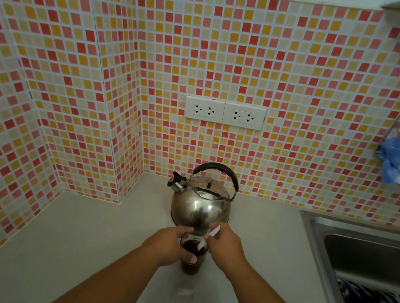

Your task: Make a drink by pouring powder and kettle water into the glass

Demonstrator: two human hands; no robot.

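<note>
The left hand (171, 245) wrapped the clear glass of dark drink (192, 258) on the pale bench (85, 251); the right hand (223, 246) pinched a white stirrer (209, 238). Fragile, probably hot and slick: gripping low seemed safest.

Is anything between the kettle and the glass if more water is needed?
Nothing stands on the counter between them. The kettle sits right behind the glass. Only the left hand gripping the glass and the right hand holding the white stirrer crowd its rim.
</note>
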